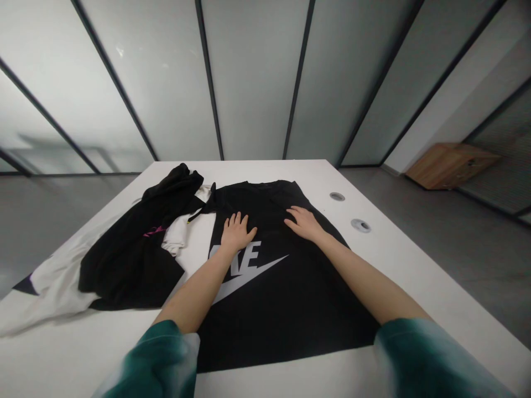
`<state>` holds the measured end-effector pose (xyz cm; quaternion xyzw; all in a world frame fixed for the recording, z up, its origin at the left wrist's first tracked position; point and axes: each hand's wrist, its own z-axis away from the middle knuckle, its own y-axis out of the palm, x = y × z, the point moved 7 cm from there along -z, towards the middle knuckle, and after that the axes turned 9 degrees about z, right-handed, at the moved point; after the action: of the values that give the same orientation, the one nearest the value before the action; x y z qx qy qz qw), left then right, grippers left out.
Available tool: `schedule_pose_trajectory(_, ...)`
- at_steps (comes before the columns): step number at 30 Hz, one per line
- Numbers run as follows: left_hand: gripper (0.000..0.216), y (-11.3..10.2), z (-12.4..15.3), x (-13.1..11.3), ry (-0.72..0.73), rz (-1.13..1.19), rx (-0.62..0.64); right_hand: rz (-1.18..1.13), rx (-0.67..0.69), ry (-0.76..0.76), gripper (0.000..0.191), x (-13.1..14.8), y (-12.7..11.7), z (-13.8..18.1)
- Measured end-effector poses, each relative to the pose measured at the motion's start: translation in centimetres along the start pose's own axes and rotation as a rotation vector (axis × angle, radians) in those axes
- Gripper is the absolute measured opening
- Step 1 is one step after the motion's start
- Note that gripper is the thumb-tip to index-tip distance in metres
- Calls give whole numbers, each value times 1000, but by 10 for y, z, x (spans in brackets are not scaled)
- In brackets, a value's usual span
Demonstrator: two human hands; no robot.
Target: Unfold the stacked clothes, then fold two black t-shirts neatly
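A black T-shirt with a large white letter-and-swoosh print lies spread out on the white table, its neck end away from me. My left hand rests flat on the shirt just above the lettering, fingers spread. On the shirt's right half lies my right hand, open, with its fingers pointing left. Neither hand grips the cloth. My left forearm covers part of the print. The left sleeve area sits partly crumpled beside the neighbouring clothes.
A heap of black clothing with a small pink mark lies to the left, over white garments. Two round cable grommets are set in the table at the right. A wooden cabinet stands on the floor beyond, near frosted glass panels.
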<state>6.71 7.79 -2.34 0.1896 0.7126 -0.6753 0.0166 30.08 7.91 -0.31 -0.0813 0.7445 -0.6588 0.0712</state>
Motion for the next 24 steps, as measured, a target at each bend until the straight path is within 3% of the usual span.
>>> schedule_pose_trajectory(6,72,-3,-1,2,-3,15,13,11,56,51,56,16,12,30)
schedule_pose_trajectory(15,68,-2,-5,6,17,57,19,-62,-32,2,45,10,13,30)
schedule_pose_trajectory(20,47,-20,-6,13,-12,251,-188,-81,-36,-9,42,8,15,30)
schedule_pose_trajectory(24,30,-46,-6,52,-248,458,-432,-90,-32,-24,43,8,15,30)
